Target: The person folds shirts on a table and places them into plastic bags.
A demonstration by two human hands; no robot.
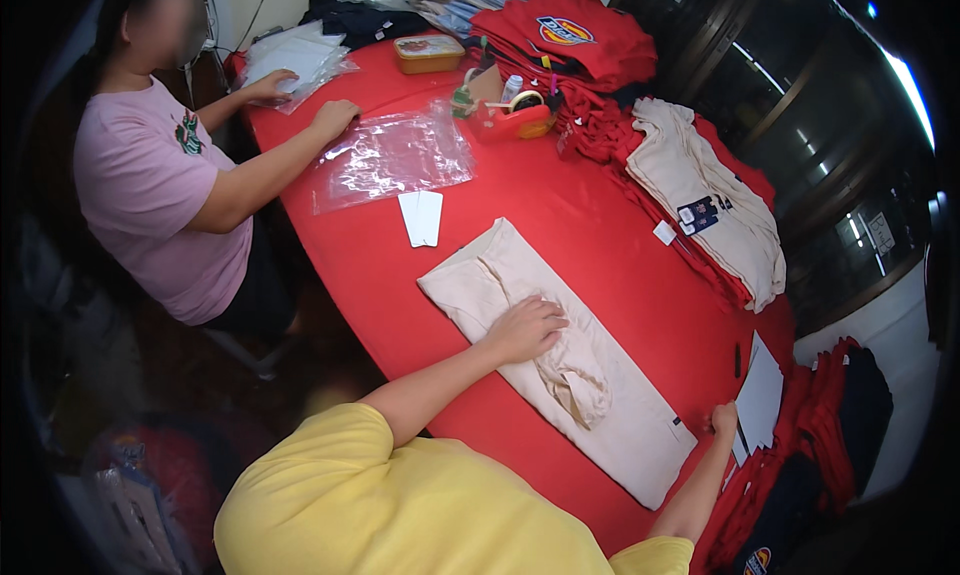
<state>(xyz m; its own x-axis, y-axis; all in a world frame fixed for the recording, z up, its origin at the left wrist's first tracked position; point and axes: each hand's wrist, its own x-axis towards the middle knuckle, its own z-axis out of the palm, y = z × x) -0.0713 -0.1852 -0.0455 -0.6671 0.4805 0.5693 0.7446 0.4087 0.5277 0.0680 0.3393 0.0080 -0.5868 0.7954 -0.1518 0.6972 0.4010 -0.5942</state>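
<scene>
A folded beige garment (590,345) lies slantwise across the red table, with a bunched sleeve on top and a small dark tag near its lower right edge. My left hand (527,328) rests flat on the bunched cloth, its fingers loosely spread. At the table's right side my right hand (722,418) is curled closed beside some white sheets (760,390). Whatever is in its fingers, if anything, cannot be made out. A thin dark tool (738,360) lies just beyond that hand.
Across the table (360,265), a co-worker (165,185) in pink handles clear plastic bags (400,160). White cards (421,218) lie nearby. Behind are a red tape dispenser (515,120), a yellow box (428,53), red garments (570,35) and beige garments (700,195). More clothes hang over the right edge.
</scene>
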